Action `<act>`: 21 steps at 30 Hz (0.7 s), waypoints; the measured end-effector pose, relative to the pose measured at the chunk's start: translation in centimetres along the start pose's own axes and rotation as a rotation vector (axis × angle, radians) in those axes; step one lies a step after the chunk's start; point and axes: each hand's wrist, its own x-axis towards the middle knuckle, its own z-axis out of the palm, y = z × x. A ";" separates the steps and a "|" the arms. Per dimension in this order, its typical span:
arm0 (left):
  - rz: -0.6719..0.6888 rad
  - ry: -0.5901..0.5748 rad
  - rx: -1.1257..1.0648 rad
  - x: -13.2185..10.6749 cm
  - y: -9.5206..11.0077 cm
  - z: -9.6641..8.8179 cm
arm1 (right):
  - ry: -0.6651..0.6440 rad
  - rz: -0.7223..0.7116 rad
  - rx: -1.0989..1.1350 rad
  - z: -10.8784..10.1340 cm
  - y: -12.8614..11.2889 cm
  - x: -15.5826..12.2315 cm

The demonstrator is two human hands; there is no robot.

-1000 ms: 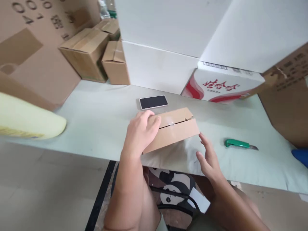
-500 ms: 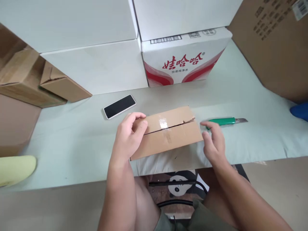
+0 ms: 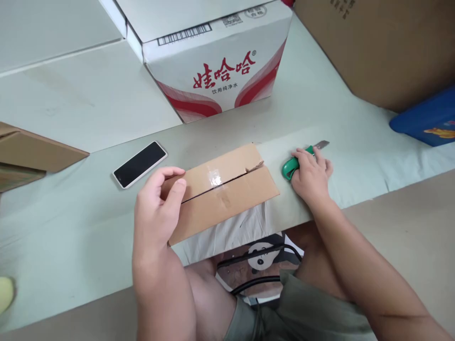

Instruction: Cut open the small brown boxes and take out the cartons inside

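Observation:
A small brown cardboard box (image 3: 227, 189) lies on the cloth-covered table, a strip of clear tape across its middle seam and a torn bit at the seam's right end. My left hand (image 3: 159, 203) grips the box's left end, thumb on top and fingers over the far side. To the right of the box, my right hand (image 3: 311, 175) has its fingers wrapped over the handle of a green utility knife (image 3: 290, 166). Its metal blade is out and points away to the upper right. The knife appears to rest on the table.
A phone (image 3: 140, 164) lies behind my left hand. White cartons, one with red print (image 3: 220, 76), stand along the back. Larger brown boxes (image 3: 384, 52) stand right and left. A blue container (image 3: 426, 118) sits at the right, and something yellow-green (image 3: 5, 293) at the left edge.
My right hand has moved from beside the box onto the utility knife and closed over its handle. The knife's blade now points more away from me. The camera view has turned right.

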 end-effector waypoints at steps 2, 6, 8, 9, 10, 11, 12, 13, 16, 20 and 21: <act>0.017 0.005 -0.005 -0.1 -0.1 0.1 | 0.014 -0.031 0.015 0.4 0.1 0.1; 0.036 0.001 -0.009 -0.3 -0.2 0.1 | 0.059 -0.063 0.005 0.9 0.3 0.0; 0.045 0.006 -0.006 -0.3 -0.3 0.1 | 0.063 -0.043 -0.019 0.9 -0.1 -0.1; 0.052 0.013 -0.006 -0.2 -0.3 0.2 | 0.057 -0.019 -0.030 0.8 -0.4 -0.2; 0.059 0.019 -0.006 -0.2 -0.4 0.2 | 0.048 0.010 -0.035 0.6 -0.6 -0.2; 0.066 0.025 -0.007 -0.1 -0.4 0.2 | 0.041 0.040 -0.029 0.4 -0.9 -0.2; 0.073 0.030 -0.009 -0.1 -0.5 0.3 | 0.045 0.064 -0.012 0.2 -1.2 -0.1; 0.081 0.032 -0.008 -0.1 -0.5 0.3 | 0.070 0.080 0.018 -0.1 -1.4 0.0; 0.125 0.022 0.008 -0.1 -0.3 0.5 | 0.285 0.026 0.197 -1.2 -1.7 0.6; 0.175 -0.064 0.004 -0.7 0.7 1.1 | 0.639 -0.142 0.711 -4.3 -2.3 1.4; 0.185 -0.100 -0.005 -0.8 1.0 1.4 | 0.625 -0.143 0.858 -5.4 -2.4 1.2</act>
